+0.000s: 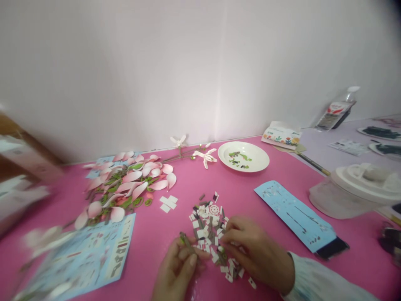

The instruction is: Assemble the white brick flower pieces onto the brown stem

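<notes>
Over a bright pink desk (188, 182), a person's left hand (176, 267) grips a slim grey-brown plastic stem (187, 243) just beside a loose heap of small white and grey plastic pieces (200, 232); the right hand (258, 253) works at the heap's right edge, its grip impossible to tell.

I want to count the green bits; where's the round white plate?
In the head view, the round white plate sits right of centre near the pink tabletop's back edge, between a white-petalled flower and a white flower-printed packet.
</notes>
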A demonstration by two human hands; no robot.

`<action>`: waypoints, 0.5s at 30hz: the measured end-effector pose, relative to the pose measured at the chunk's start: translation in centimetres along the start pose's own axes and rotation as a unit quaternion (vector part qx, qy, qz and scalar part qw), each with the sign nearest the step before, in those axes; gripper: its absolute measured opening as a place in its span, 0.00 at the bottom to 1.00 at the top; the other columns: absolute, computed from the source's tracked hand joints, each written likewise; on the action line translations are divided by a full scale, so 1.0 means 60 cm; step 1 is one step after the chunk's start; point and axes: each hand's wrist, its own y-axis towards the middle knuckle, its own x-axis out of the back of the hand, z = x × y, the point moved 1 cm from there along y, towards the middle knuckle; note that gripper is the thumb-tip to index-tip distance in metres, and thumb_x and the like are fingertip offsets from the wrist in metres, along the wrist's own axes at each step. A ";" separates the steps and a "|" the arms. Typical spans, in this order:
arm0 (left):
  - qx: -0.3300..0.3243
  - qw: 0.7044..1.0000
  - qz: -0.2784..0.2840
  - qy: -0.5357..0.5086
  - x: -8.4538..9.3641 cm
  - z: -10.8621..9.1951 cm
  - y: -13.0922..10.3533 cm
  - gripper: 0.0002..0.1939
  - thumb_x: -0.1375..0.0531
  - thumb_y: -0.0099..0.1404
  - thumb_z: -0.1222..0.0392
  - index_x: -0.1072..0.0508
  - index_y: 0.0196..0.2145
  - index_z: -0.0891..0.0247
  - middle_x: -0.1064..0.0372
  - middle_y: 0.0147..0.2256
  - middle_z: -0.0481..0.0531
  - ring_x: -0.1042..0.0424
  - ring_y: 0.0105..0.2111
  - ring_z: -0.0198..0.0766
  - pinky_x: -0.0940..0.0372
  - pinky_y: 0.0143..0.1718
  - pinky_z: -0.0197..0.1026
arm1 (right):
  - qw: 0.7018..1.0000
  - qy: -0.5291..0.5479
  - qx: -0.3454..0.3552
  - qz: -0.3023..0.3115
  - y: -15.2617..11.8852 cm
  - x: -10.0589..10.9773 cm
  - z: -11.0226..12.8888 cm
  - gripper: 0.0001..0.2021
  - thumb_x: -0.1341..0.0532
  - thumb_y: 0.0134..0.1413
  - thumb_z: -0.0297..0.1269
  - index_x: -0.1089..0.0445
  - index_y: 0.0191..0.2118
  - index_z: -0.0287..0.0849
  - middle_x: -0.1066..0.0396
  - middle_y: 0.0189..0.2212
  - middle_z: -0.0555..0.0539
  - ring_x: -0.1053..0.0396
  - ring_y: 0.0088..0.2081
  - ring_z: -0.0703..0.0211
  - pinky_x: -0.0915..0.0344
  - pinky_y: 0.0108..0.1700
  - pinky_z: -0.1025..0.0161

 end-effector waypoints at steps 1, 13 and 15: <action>0.001 1.000 -0.002 0.000 0.000 0.000 0.000 0.17 0.35 0.56 0.50 0.30 0.39 0.62 0.21 0.32 0.53 0.27 0.29 0.37 0.35 0.34 0.39 | 1.000 -0.003 0.013 0.014 0.000 0.000 0.004 0.09 0.45 0.58 0.29 0.30 0.29 0.43 0.35 0.30 0.48 0.37 0.34 0.60 0.42 0.37 0.62; -0.001 1.000 -0.026 0.010 -0.008 -0.008 -0.003 0.17 0.33 0.54 0.50 0.29 0.37 0.62 0.21 0.29 0.52 0.28 0.28 0.37 0.36 0.33 0.39 | 1.000 -0.029 -0.012 0.000 -0.003 -0.007 -0.005 0.08 0.45 0.55 0.26 0.31 0.28 0.41 0.35 0.30 0.47 0.38 0.34 0.59 0.42 0.36 0.62; 0.000 1.000 -0.027 0.011 -0.008 -0.008 -0.003 0.17 0.33 0.54 0.50 0.29 0.36 0.62 0.21 0.29 0.52 0.28 0.28 0.37 0.36 0.33 0.39 | 0.999 -0.027 -0.012 -0.012 -0.002 -0.008 -0.008 0.09 0.46 0.56 0.27 0.31 0.29 0.41 0.35 0.30 0.47 0.38 0.34 0.59 0.42 0.36 0.62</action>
